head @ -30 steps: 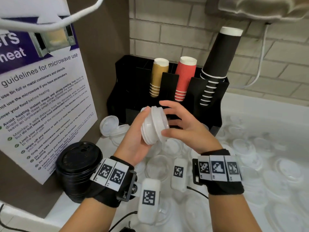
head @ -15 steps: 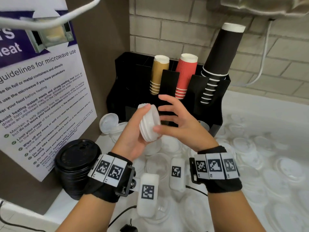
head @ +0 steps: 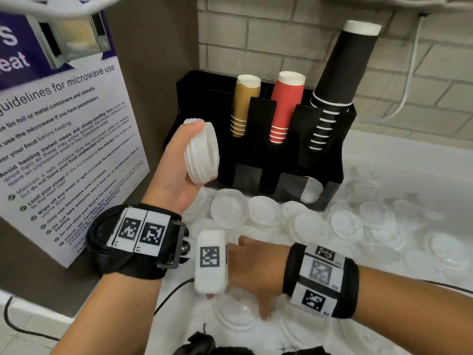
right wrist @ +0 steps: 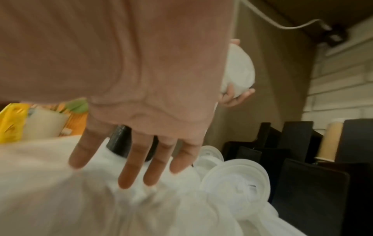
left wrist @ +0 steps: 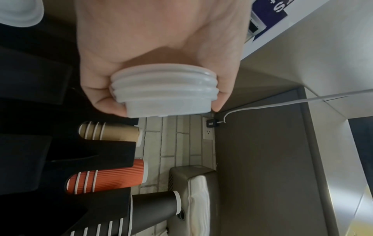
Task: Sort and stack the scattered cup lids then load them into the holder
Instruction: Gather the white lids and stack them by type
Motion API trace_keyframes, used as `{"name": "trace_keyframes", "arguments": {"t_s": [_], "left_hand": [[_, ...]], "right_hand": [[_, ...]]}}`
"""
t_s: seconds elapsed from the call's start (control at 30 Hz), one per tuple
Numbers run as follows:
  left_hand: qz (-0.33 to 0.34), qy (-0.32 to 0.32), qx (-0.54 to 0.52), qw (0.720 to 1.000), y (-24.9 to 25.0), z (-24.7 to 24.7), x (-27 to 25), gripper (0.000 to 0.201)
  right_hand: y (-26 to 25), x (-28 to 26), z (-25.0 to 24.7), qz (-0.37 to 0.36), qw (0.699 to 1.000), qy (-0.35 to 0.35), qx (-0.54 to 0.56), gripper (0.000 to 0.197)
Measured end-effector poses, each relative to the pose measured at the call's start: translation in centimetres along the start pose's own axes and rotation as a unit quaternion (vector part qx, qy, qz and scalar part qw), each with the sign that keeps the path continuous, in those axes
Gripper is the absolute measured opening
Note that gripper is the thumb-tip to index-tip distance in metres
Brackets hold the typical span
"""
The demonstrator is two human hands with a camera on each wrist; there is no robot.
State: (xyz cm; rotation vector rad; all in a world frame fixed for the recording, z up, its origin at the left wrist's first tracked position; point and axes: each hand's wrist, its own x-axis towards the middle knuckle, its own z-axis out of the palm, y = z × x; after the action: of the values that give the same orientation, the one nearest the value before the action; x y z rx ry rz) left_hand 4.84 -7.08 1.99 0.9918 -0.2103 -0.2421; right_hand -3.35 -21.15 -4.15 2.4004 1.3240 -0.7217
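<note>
A short stack of white lids (head: 202,151) is gripped edgewise by the left hand (head: 176,170), thumb on top – held tilted, its axis leaning toward the black holder (head: 330,160), just left of it. In the holder's upper slots tan cups (head: 244,106), red cups (head: 285,106) and black cups (head: 337,80) are nested upside down; a few white lids are seen in the lower right bay (head: 311,189). Loose lids (head: 345,224) are strewn over the counter. The right hand (right wrist: 141,111) is held low over them – fingers straight and spread, nothing grasped.
</note>
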Motion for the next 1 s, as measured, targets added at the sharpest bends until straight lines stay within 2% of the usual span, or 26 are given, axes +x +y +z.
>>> {"name": "trace_keyframes", "arguments": {"t_s": [0.1,0.23,0.3,0.37,0.5,0.57,0.63,0.7,0.73,0.9,1.0], "left_hand": [[-0.005,-0.002,-0.002,1.0,0.2,0.0,0.0,0.025],[-0.011,-0.001,0.01,1.0,0.5,0.1,0.1,0.028],[-0.009,0.002,0.017,1.0,0.8,0.1,0.0,0.033],[0.0,0.005,0.021,1.0,1.1,-0.1,0.0,0.035],[0.015,0.005,0.047,0.999,1.7,-0.6,-0.5,0.033],[0.01,-0.009,0.053,0.999,1.6,-0.6,-0.8,0.029],[-0.005,-0.033,0.048,0.998,1.2,-0.3,-1.2,0.025],[-0.03,-0.068,0.036,0.997,0.6,0.1,-1.7,0.024],[-0.041,-0.081,0.037,0.995,0.3,0.3,-1.9,0.027],[-0.061,-0.068,0.049,0.995,-0.1,0.9,-1.9,0.055],[-0.055,-0.052,0.037,0.996,-0.1,1.0,-1.7,0.061]], "right_hand": [[-0.2,0.2,0.8,-0.002,0.999,0.005,-0.053,0.1],[-0.5,0.4,0.9,0.004,0.998,0.017,-0.053,0.1],[-0.3,-0.1,0.4,0.007,0.999,0.039,0.01,0.099],[0.3,-1.2,-0.6,0.021,0.99,0.077,0.119,0.1],[3.1,-4.4,-2.6,0.065,0.932,0.187,0.305,0.087],[4.8,-5.8,-3.4,0.117,0.894,0.266,0.342,0.081],[6.0,-6.6,-4.4,0.149,0.84,0.361,0.375,0.078],[6.4,-6.6,-5.4,0.137,0.78,0.437,0.426,0.076],[6.3,-6.4,-5.8,0.127,0.763,0.461,0.435,0.076],[5.9,-4.9,-6.8,0.094,0.748,0.496,0.432,0.077],[5.9,-4.3,-6.9,0.089,0.74,0.502,0.439,0.077]]}}
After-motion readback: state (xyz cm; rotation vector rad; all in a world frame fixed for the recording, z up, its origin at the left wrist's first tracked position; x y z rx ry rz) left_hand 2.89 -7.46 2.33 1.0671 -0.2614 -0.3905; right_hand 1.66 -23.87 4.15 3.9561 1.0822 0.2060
